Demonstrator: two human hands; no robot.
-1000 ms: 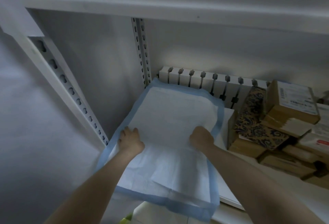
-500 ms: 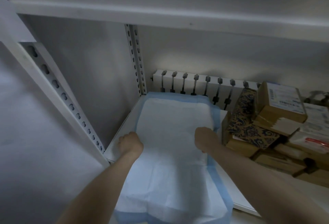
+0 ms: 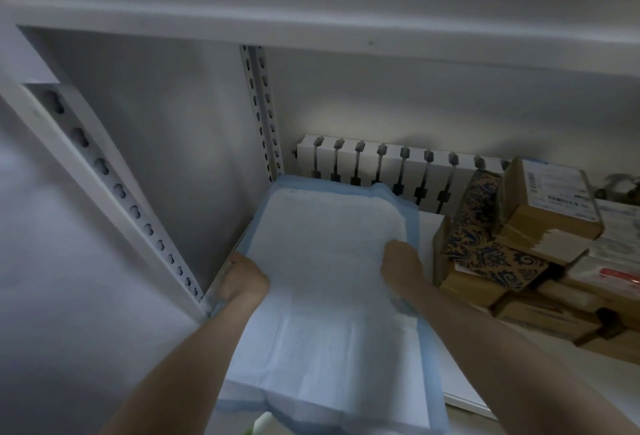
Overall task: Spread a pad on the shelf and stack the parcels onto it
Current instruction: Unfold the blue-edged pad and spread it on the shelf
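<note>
A white pad (image 3: 329,261) with a blue border lies on the left end of the white shelf board (image 3: 462,391). Its far edge reaches the back corner and its near part hangs over the shelf's front. My left hand (image 3: 244,280) grips the pad's left edge beside the side wall. My right hand (image 3: 403,263) grips the right edge, fingers tucked out of sight. Several brown cardboard parcels (image 3: 550,213) are heaped on the shelf to the right, with a blue-patterned box (image 3: 485,247) closest to my right hand.
A white ribbed radiator (image 3: 381,164) stands behind the shelf's back edge. A slotted upright (image 3: 261,105) rises at the back corner and another (image 3: 104,171) at the front left. The upper shelf (image 3: 311,29) overhangs closely above.
The pad has slid deeper into the shelf and its raised far end now lies flat. Both hands moved outward to its side edges.
</note>
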